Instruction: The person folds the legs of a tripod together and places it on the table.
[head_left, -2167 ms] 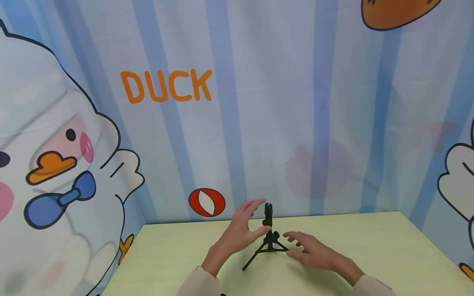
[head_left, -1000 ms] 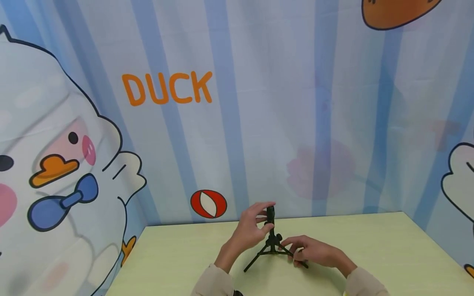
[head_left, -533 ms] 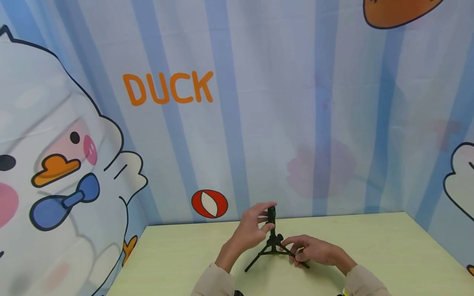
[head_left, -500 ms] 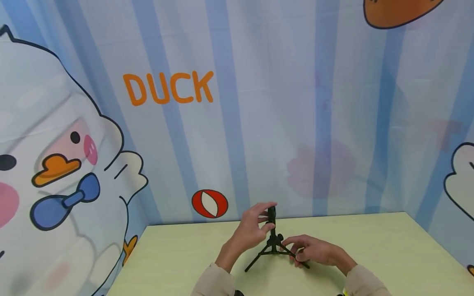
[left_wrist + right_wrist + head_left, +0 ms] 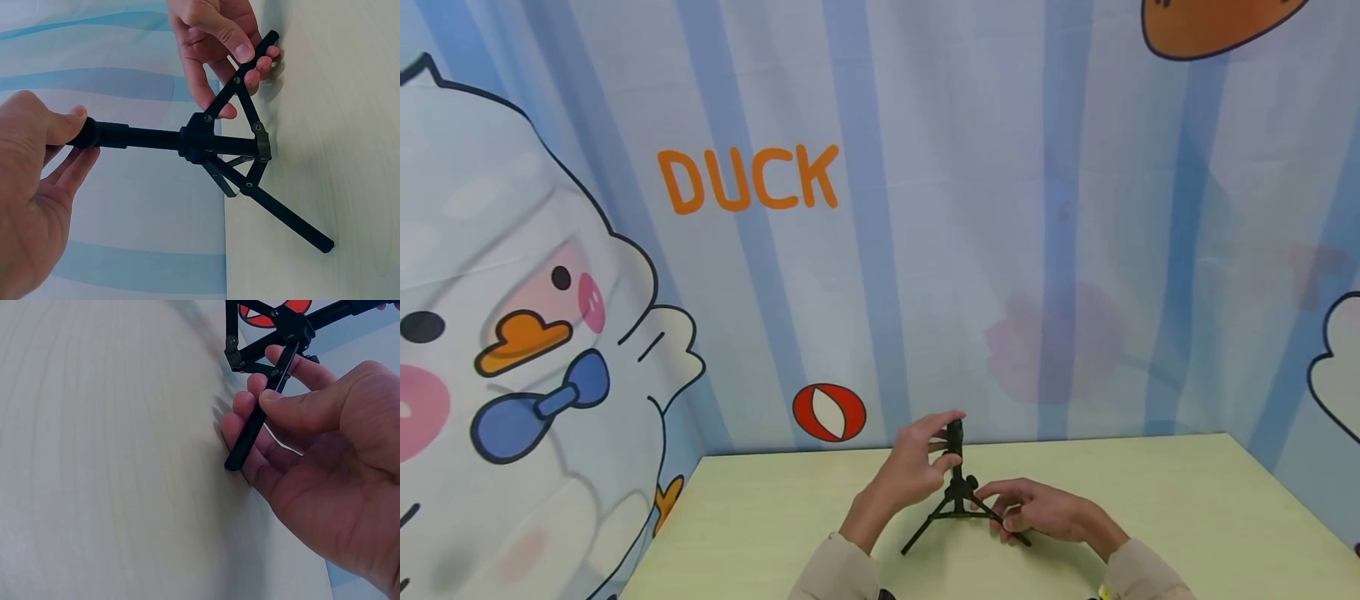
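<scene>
A small black tripod (image 5: 958,492) stands upright on the table with its legs spread. My left hand (image 5: 910,462) pinches the upper part of its column between thumb and fingers. In the left wrist view the column (image 5: 156,138) runs from that hand (image 5: 31,181) down to the leg hub. My right hand (image 5: 1045,508) grips the right-hand leg. Close up in the right wrist view, thumb and fingers of this hand (image 5: 337,437) pinch the leg (image 5: 250,434) near its foot. The front-left leg (image 5: 290,219) is free of both hands. Fingers of the left hand partly hide the tripod's top.
The pale yellow table (image 5: 775,508) reaches back to a printed curtain (image 5: 925,208) with a duck figure and orange lettering. Small dark and yellow items, cut off at the lower frame edge by the sleeves, cannot be identified.
From 2.2 s ago, both hands have come in from beside the tripod: the left now pinches its column, the right its leg. The right leg now shows farther out. Little differs over the last second.
</scene>
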The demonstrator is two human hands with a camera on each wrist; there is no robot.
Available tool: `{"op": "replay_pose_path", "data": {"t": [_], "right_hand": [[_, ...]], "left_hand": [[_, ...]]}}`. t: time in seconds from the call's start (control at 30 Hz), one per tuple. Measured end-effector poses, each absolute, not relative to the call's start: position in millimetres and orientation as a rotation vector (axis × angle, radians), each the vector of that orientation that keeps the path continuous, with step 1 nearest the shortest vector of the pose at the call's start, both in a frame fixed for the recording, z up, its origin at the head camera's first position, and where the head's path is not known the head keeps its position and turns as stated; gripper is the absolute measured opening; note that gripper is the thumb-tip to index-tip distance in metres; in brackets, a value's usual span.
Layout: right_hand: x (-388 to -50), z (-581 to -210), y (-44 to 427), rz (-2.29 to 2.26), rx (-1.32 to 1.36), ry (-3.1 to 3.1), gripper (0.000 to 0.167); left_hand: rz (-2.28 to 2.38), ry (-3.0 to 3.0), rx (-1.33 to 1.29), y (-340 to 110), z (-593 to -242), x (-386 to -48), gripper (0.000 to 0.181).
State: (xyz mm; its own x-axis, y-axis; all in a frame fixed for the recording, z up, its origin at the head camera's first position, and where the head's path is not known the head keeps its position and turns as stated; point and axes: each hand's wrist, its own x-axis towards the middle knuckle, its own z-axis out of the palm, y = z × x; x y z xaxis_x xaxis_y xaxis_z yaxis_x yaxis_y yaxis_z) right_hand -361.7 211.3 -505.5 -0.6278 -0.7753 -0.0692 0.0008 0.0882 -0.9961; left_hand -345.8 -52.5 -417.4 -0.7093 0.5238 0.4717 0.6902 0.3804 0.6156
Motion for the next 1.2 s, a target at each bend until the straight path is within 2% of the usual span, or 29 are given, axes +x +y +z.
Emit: {"op": "replay_pose_path", "data": {"t": [1.2], "right_hand": [[-356.9,-510.2,209.4,-1.691,-0.833,1.691,0.053]], "left_hand": [[-1.240,-2.428,-1.115,-52.5,-417.1,-346.0,0.063]]}}
